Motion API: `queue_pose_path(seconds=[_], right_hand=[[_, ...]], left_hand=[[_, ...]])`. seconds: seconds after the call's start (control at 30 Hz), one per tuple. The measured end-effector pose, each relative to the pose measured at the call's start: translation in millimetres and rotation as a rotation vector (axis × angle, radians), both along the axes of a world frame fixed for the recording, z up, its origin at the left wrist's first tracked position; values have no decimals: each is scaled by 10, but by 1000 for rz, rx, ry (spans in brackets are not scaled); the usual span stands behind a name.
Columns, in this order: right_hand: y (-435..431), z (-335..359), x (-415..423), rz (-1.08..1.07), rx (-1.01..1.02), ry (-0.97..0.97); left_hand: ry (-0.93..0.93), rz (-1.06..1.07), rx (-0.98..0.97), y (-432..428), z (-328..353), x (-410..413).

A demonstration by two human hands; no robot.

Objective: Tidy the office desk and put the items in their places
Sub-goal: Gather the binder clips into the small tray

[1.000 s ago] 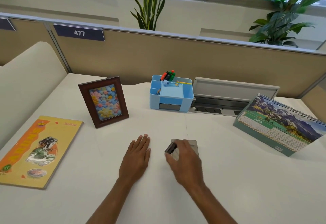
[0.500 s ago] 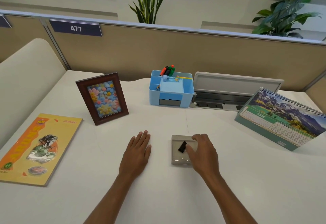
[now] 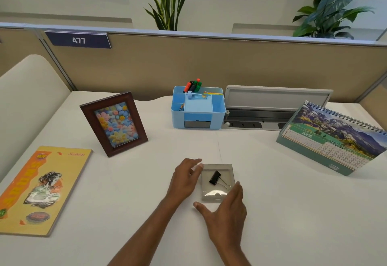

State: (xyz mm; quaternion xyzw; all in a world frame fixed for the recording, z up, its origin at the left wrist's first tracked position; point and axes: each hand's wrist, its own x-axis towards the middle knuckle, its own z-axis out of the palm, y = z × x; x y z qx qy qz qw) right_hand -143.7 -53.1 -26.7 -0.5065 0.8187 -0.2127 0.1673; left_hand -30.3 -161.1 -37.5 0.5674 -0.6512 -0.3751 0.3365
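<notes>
- Beige cubicle panels carrying a "477" plate back a white surface [image 3: 129,192], with potted plants behind them.
- Head view, far side: a blue desk organizer [image 3: 198,108] stands against the panel, markers upright in its rear compartment, and a grey-fronted slot shows low in its front face.
- Head view, sides: a framed flower picture [image 3: 114,124] leans upright on the left, a yellow book [image 3: 39,190] lies flat beyond it, and a June desk calendar [image 3: 333,137] stands on the right.
- Head view, centre: a small shallow grey tray [image 3: 216,194] rests flat in front of the person, with a black binder clip [image 3: 215,177] lying loose inside it.
- Left hand [image 3: 185,178] is loosely spread, fingertips touching the tray's left rim.
- Right hand [image 3: 225,211] is spread too, thumb toward the near edge and fingers by the right rim; neither hand grips anything yet.
- My reading is that the tray probably belongs in the organizer's front slot.
- To do this well, close on opposite rims, lift the tray level so the clip cannot slide out, and line it up squarely before pushing.
</notes>
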Motion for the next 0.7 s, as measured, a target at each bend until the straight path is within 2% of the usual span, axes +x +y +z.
queue_pose_path(seconds=[0.1, 0.23, 0.43, 0.57, 0.7], right_hand=[[-54, -51, 67, -45, -37, -56], [-135, -129, 4, -47, -154, -202], [-218, -73, -127, -133, -173, -351], [-319, 67, -184, -102, -172, -650], [-411, 217, -235, -184, -191, -935]], left_hand=[[-30, -43, 19, -41, -2, -63], [-65, 24, -14, -85, 0, -86], [-109, 79, -29, -230, 121, -80], [-196, 87, -140, -345, 224, -89], [-306, 55, -243, -477, 319, -19]])
